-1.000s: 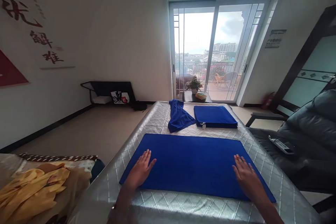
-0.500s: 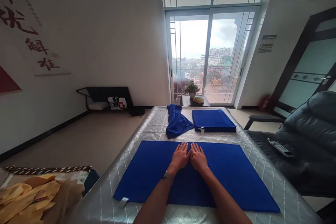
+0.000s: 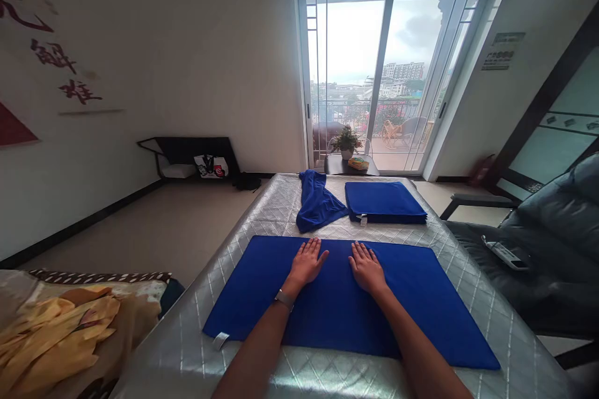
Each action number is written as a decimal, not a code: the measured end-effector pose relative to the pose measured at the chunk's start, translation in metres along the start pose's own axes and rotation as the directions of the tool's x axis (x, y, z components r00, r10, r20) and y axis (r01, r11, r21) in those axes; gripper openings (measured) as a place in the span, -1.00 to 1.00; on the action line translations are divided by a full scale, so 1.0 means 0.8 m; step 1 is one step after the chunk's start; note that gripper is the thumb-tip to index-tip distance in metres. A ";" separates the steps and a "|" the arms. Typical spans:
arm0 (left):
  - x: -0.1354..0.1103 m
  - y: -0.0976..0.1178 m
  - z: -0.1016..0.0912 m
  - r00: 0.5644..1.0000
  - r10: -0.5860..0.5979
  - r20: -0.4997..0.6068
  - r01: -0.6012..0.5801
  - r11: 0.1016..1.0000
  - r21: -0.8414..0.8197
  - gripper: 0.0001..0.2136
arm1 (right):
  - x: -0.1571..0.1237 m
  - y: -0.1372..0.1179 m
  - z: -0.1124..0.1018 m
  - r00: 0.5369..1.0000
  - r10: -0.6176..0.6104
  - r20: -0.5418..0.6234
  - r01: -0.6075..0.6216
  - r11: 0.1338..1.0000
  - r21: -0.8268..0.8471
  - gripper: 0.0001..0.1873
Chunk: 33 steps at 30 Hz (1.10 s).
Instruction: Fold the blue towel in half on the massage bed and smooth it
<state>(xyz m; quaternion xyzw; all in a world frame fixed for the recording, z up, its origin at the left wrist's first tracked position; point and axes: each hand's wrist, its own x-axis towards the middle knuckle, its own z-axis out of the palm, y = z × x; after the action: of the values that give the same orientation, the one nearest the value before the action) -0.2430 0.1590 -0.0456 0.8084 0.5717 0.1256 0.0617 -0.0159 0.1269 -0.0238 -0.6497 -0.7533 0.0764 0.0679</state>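
Note:
A blue towel (image 3: 337, 299) lies spread flat across the silver quilted table cover (image 3: 187, 361), a small white tag (image 3: 221, 340) sticking out at its near left corner. My left hand (image 3: 306, 262) rests palm down on the towel left of its middle, fingers stretched toward the far edge. On the right of the middle, my right hand (image 3: 367, 267) also presses flat with straight fingers. A band of bare towel shows between the two hands. Neither hand holds anything. Beyond the towel sit a crumpled blue cloth (image 3: 318, 202) and a stack of folded blue towels (image 3: 386, 201).
A dark armchair (image 3: 556, 249) with a power strip (image 3: 505, 254) on it stands to the right. Yellow cloth (image 3: 60, 330) is heaped at the lower left. Past the table's far end, a small chair (image 3: 334, 166) holds a potted plant (image 3: 346, 140) before glass doors.
My hands have moved apart along the towel, the left one leftward and the right one rightward, from nearly touching thumbs. The view has tilted down slightly.

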 end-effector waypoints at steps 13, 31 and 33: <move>-0.054 -0.219 -0.048 0.914 -0.392 -0.105 0.402 0.910 0.105 -0.26 | -0.045 0.262 -0.018 0.930 0.352 -0.106 -0.363 0.923 -0.126 -0.25; -0.049 -0.210 -0.046 0.904 -0.409 -0.126 0.423 0.898 0.120 -0.29 | -0.045 0.228 -0.032 0.894 0.405 -0.190 -0.444 0.859 -0.254 -0.31; -0.048 -0.209 -0.044 0.902 -0.409 -0.139 0.425 0.897 0.121 -0.30 | -0.042 0.198 -0.036 0.892 0.377 -0.250 -0.440 0.852 -0.285 -0.33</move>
<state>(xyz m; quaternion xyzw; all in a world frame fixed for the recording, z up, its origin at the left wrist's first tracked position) -0.4171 0.1778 -0.0576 0.6613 0.7419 0.1107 -0.0046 0.1478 0.1173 -0.0281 -0.8014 -0.5897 -0.1002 0.0089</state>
